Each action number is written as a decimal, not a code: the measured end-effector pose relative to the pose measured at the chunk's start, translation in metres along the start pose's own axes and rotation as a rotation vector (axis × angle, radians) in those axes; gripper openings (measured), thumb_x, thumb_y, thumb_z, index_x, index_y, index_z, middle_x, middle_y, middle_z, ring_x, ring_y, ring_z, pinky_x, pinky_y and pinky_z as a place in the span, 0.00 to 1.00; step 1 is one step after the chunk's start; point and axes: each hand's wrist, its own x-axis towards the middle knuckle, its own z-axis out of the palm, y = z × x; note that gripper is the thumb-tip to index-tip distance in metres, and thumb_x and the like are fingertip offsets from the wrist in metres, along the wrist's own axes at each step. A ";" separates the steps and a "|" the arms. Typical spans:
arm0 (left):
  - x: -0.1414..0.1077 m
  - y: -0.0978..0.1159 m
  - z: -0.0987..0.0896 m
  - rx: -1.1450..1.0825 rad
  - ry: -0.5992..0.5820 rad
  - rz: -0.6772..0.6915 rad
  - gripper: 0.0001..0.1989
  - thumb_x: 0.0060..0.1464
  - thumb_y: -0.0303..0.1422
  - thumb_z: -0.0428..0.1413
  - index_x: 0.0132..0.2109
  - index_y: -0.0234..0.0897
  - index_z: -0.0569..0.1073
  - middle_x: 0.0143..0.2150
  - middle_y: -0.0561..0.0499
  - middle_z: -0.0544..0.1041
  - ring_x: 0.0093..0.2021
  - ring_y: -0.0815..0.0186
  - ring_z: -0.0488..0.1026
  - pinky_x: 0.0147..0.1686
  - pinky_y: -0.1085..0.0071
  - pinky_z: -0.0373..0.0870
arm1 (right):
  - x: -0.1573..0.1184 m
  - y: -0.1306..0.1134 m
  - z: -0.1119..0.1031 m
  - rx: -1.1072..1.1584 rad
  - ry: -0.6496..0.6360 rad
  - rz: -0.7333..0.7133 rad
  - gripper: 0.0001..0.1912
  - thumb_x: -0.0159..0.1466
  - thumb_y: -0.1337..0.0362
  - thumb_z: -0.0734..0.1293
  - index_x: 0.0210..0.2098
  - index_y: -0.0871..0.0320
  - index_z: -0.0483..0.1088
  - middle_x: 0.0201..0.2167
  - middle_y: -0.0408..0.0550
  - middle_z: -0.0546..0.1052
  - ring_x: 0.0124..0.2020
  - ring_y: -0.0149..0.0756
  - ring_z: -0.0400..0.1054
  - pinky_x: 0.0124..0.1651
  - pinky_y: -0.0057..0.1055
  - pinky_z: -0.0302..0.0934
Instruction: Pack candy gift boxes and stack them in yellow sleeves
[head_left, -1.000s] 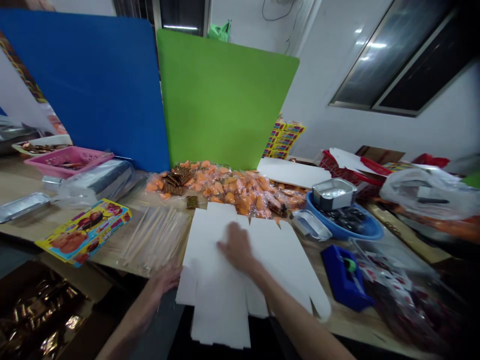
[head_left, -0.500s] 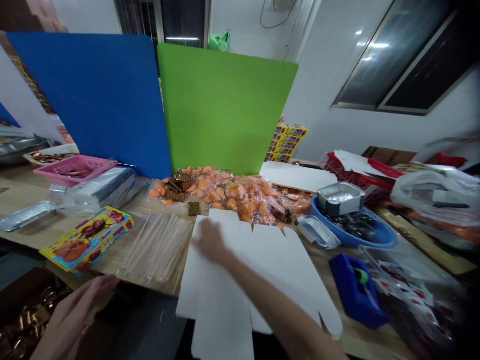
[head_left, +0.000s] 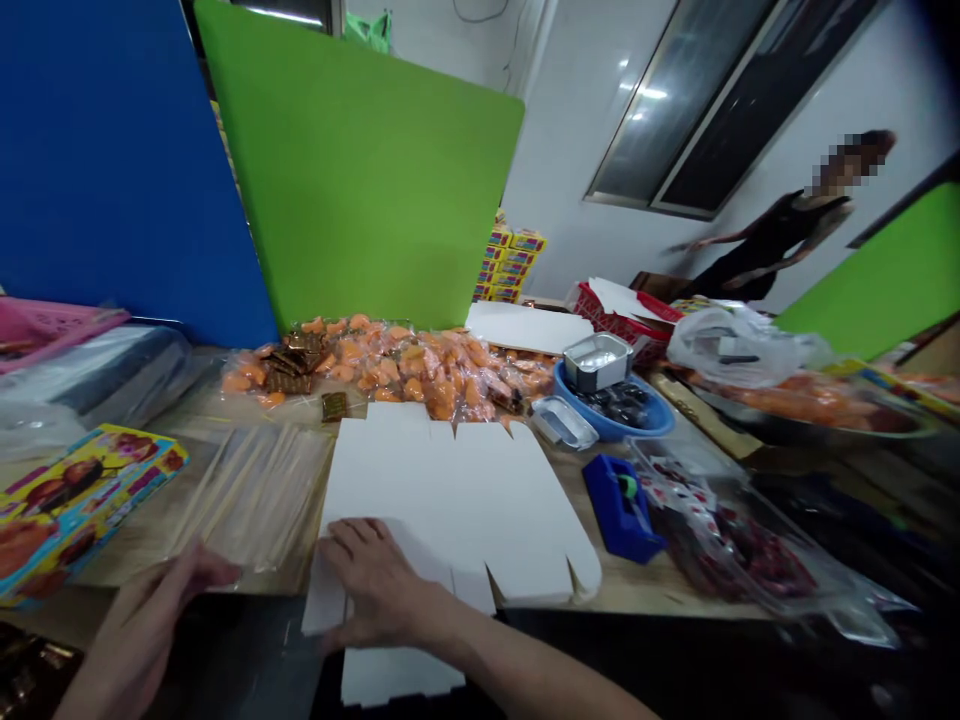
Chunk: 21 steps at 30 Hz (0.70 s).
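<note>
A flat white cardboard blank (head_left: 450, 490) lies on the wooden table, its lower flaps hanging past the front edge. My right hand (head_left: 375, 585) rests on its lower left part, fingers spread and holding nothing. Left of the blank, my left hand (head_left: 169, 590) hovers at the table's front edge, near clear bags with wooden sticks (head_left: 251, 495); its fingers are slightly blurred and what they might hold is not visible. Further left lies a colourful printed box (head_left: 82, 495). Behind the blank spreads a pile of wrapped orange pieces (head_left: 420, 365).
On the right are a blue basin (head_left: 649, 415), a blue tape dispenser (head_left: 621, 508), foil trays (head_left: 564, 423) and a clear container with red packets (head_left: 765, 550). A green board (head_left: 375, 180) and a blue board (head_left: 112, 160) stand behind. A person (head_left: 780, 240) is at the back right.
The camera view has turned right, bringing a person into view. My right hand has moved from the blank's upper left down to its lower left part. My left hand remains near the table edge.
</note>
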 end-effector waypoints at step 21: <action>0.005 0.038 0.058 -0.163 -0.313 0.049 0.22 0.43 0.52 0.56 0.23 0.34 0.72 0.24 0.49 0.73 0.29 0.63 0.70 0.33 0.69 0.69 | -0.013 -0.004 0.010 -0.030 -0.013 0.028 0.37 0.46 0.44 0.72 0.46 0.63 0.67 0.48 0.58 0.73 0.49 0.49 0.65 0.57 0.46 0.56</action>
